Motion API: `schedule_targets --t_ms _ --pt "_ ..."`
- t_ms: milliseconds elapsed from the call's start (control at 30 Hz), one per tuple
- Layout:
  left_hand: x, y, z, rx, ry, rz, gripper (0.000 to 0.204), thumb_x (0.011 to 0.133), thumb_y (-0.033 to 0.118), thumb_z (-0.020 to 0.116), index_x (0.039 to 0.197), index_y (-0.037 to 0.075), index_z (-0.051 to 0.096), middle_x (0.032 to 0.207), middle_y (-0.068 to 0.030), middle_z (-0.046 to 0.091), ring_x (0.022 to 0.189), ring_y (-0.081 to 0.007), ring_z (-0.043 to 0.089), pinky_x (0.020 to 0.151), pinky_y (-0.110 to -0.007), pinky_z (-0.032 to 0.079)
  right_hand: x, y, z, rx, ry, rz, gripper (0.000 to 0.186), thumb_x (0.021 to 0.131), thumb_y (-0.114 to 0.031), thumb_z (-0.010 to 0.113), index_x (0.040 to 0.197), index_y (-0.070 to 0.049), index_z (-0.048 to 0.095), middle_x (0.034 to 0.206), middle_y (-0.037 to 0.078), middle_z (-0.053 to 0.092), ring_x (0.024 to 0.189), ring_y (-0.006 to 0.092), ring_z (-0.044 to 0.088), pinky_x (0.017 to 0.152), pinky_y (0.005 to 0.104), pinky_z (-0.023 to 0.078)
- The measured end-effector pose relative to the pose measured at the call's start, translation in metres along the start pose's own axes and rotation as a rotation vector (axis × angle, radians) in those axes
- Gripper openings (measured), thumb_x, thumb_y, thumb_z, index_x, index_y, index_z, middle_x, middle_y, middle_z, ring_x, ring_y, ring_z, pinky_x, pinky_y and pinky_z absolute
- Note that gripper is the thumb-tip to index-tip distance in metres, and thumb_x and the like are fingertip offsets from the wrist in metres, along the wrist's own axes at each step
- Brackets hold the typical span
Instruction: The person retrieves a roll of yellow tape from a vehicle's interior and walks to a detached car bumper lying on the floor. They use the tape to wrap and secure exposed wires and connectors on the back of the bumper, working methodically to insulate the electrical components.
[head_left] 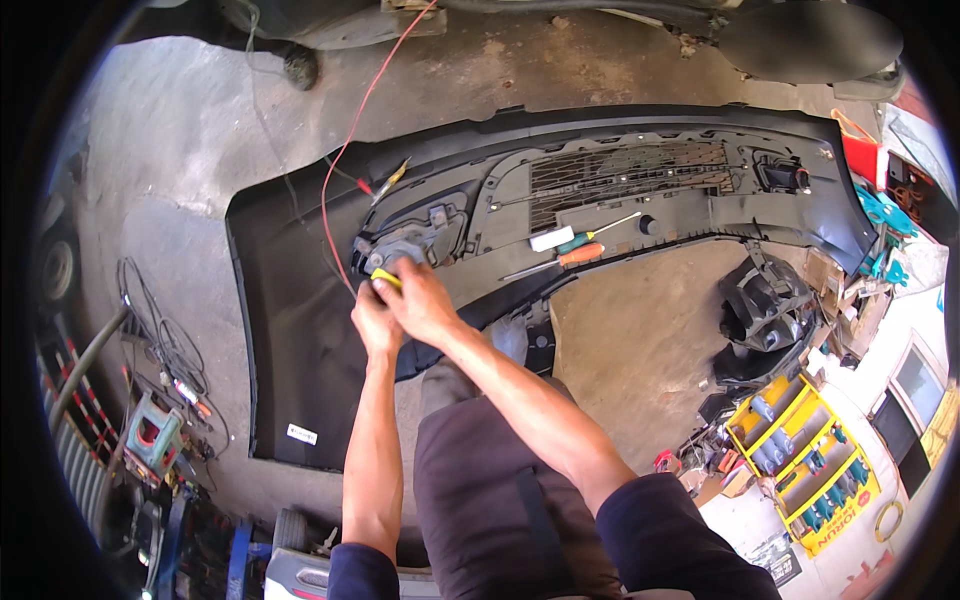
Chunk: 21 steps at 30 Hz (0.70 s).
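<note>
My right hand point(422, 300) is closed on a yellow-handled tool point(385, 276) at a dark housing point(410, 248) in the left part of the black bumper point(285, 340), which lies inner side up. My left hand point(375, 320) is closed just below and left of it; what it holds is hidden. A red wire point(324, 215) runs down toward both hands. A small yellow tool with a red clip point(390, 182) lies above them. A green-handled screwdriver point(577, 241), an orange-handled screwdriver point(581, 254) and a white piece point(550, 238) rest on the bumper to the right.
Coiled cables point(150, 320) and a teal-and-red machine point(155, 435) are at left. Black plastic parts point(760, 310) lie inside the bumper's curve. A yellow rack point(800, 450) with tools stands at lower right; teal tools point(880, 215) and a red container point(860, 155) are at upper right.
</note>
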<state>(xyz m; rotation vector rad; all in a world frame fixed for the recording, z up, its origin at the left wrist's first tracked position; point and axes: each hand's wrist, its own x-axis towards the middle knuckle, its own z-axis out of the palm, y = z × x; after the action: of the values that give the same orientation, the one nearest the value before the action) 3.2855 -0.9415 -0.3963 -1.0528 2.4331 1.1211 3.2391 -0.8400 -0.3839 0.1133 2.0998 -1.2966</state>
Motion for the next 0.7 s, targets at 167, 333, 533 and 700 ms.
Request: schedule_targets --t_ms 167,333,533,700 --pt "0.004 -0.003 0.007 -0.012 0.017 -0.049 0.017 0.084 0.012 0.073 0.087 -0.002 0.064 0.078 -0.0192 0.070 0.071 -0.0236 0.068 0.068 -0.040 0.055 -0.026 0.005 -0.013 0.047 0.120 0.044 0.034 0.095 -0.038 0.068 0.100 -0.005 0.061 0.092 0.022 0.067 0.087 0.0414 0.066 0.076 0.0506 0.052" --pt "0.010 -0.037 0.013 -0.350 -0.150 -0.227 0.010 0.089 0.000 0.071 0.099 -0.002 0.071 0.086 -0.0076 0.074 0.073 -0.0137 0.065 0.066 -0.030 0.053 -0.038 0.030 -0.016 -0.130 0.146 -0.059 0.031 0.096 -0.038 0.064 0.092 -0.007 0.065 0.085 0.013 0.071 0.084 0.0364 0.060 0.079 0.0472 0.048" --pt "0.010 -0.027 0.000 -0.581 -0.283 -0.336 0.013 0.093 0.002 0.070 0.103 -0.006 0.070 0.079 -0.0053 0.067 0.058 -0.0101 0.054 0.053 -0.025 0.043 -0.040 0.066 0.007 0.000 0.188 -0.010 0.026 0.098 -0.028 0.057 0.110 -0.007 0.067 0.097 0.017 0.072 0.088 0.0375 0.062 0.085 0.0460 0.048" --pt "0.011 -0.011 -0.006 -0.674 -0.305 -0.479 0.011 0.092 0.000 0.071 0.100 -0.006 0.071 0.076 -0.0067 0.067 0.056 -0.0117 0.054 0.049 -0.026 0.041 -0.034 0.090 0.035 0.388 0.189 0.142 0.025 0.102 -0.019 0.052 0.119 -0.005 0.067 0.101 0.018 0.071 0.095 0.0301 0.067 0.084 0.0381 0.052"
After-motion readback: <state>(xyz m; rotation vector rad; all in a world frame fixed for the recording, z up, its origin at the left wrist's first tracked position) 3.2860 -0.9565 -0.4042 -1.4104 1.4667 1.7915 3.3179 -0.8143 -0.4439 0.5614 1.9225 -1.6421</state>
